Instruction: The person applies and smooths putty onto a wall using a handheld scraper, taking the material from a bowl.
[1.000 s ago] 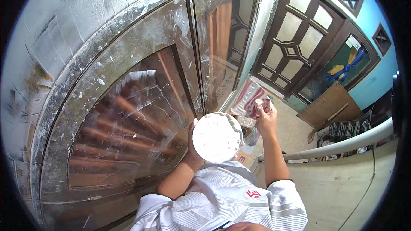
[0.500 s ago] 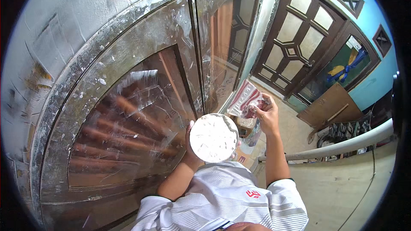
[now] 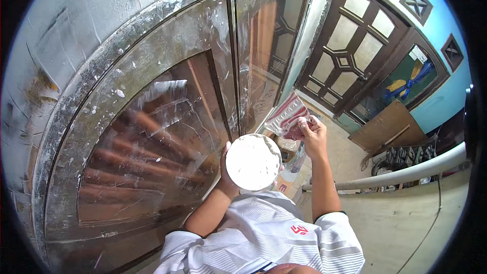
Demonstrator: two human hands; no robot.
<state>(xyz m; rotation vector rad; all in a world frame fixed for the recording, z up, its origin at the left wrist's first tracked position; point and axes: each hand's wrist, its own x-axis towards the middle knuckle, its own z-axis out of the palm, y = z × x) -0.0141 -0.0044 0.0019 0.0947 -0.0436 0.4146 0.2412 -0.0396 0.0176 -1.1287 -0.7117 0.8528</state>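
My left hand [image 3: 227, 180] is wrapped round a round tub [image 3: 275, 148] from its left side and below, with fingertips showing at both edges. White paste [image 3: 251, 165] fills the tub, its surface lumpy and very bright. To the right of the tub, my right hand [image 3: 316, 137] pinches a flat red-and-white striped sheet [image 3: 286, 115] between thumb and fingers. White smears mark that sheet and the thumb. The sheet is tilted, its free end pointing up and left beyond the tub's far rim; I cannot tell whether it is card or plastic.
A brown wooden door with glass panes [image 3: 157, 157], spotted with white, stands close on my left. Ahead right is another brown door [image 3: 350, 45]. A plywood board [image 3: 388, 127] leans by it. A pale rail [image 3: 395, 172] runs along my right.
My right hand has turned the striped sheet and shifted slightly down and left, so more of its striped face shows. The tub, in my left hand, has barely moved.
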